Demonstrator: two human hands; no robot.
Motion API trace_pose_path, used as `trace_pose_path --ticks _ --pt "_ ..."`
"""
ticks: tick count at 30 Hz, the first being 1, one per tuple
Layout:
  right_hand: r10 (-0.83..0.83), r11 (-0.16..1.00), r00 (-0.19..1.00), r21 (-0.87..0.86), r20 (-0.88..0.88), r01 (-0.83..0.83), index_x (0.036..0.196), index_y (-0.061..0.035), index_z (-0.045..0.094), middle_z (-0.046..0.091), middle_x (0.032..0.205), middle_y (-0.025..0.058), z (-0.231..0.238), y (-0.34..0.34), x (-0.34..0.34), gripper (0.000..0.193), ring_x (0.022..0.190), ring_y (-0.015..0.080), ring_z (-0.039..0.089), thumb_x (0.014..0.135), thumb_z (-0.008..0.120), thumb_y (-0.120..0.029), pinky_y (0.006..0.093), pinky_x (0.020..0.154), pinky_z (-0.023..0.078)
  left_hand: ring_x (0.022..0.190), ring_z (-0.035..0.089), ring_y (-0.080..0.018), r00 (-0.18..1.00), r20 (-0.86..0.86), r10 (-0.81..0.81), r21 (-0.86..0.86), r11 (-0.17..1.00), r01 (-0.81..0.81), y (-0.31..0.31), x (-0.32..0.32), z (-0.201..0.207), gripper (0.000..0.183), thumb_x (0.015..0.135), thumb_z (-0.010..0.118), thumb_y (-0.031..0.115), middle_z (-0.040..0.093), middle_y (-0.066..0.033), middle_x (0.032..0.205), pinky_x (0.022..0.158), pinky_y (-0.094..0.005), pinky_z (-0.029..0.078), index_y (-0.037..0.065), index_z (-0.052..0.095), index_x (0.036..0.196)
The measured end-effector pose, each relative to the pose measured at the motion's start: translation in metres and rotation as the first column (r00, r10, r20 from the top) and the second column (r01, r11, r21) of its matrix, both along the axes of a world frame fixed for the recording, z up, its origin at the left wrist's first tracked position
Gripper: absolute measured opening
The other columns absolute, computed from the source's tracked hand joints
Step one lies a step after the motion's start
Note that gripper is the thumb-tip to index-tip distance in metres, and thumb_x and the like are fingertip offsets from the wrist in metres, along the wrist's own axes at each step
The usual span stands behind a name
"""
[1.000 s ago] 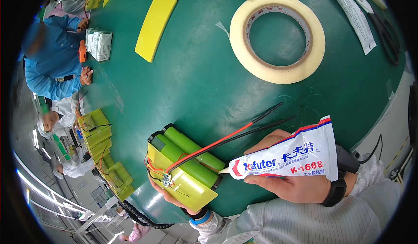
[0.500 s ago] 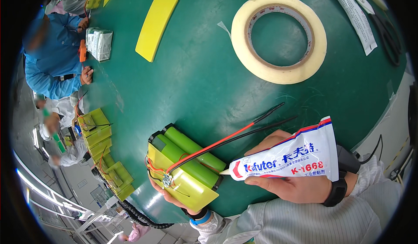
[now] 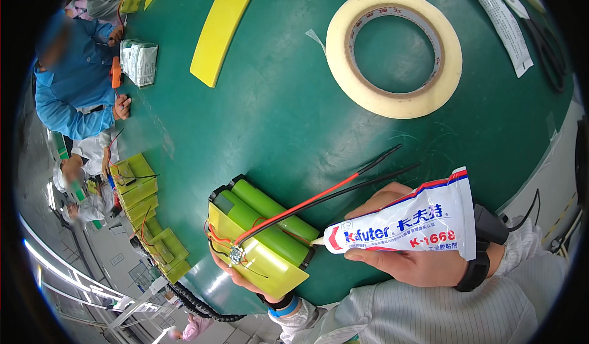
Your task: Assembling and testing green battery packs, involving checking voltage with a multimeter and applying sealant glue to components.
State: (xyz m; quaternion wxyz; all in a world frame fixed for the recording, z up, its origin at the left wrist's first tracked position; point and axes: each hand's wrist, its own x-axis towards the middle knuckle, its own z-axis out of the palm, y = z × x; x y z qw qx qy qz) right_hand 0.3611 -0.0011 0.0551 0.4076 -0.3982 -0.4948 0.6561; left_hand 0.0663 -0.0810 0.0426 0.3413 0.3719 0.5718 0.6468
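My right hand grips a white, red and blue glue tube, its nozzle pointing left at the near end of a battery pack. The nozzle tip is at the pack's edge; whether it touches I cannot tell. Green cylindrical cells make up the pack, with black end holders and a yellow board on the side. A small circuit board sits on that yellow board. One red and one black wire run out to the upper right. My left hand holds the pack from below, most of its fingers hidden.
A large tape roll lies at the upper right, near a second tube and black-handled scissors. A yellow board piece lies further left. More packs line the left edge, where a person in blue sits beside a wrapped bundle.
The glue tube has tilted very slightly, its nozzle a touch higher at the pack's edge. The pack and my left hand stay put. Co-workers at the left have shifted a little.
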Motion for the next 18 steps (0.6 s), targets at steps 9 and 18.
trace_pose_path --ticks 9,18 --pt "-0.02 1.0 1.0 -0.008 -0.017 0.02 0.102 -0.0085 0.066 0.066 0.098 0.0038 0.0005 -0.003 -0.0009 0.026 0.085 0.0184 0.06 0.079 0.075 -0.017 0.0295 0.078 0.044 0.124 0.046 -0.0305 1.0 -0.01 0.015 -0.005 1.0 -0.015 -0.0009 -0.0043 -0.001 0.058 0.095 0.039 0.035 0.038 -0.0134 0.142 0.1 -0.048 0.044 0.011 0.024 0.146" --pt "-0.01 1.0 0.999 -0.005 -0.034 0.01 0.102 -0.0077 0.066 0.066 0.099 0.0051 0.0001 0.0003 -0.0007 0.027 0.085 0.0204 0.061 0.078 0.076 -0.015 0.0319 0.074 0.047 0.125 0.045 -0.0296 0.999 -0.013 -0.032 -0.004 0.999 0.032 0.0018 0.0028 0.0013 0.058 0.096 0.036 0.037 0.037 -0.0124 0.142 0.101 -0.048 0.043 0.011 0.024 0.146"
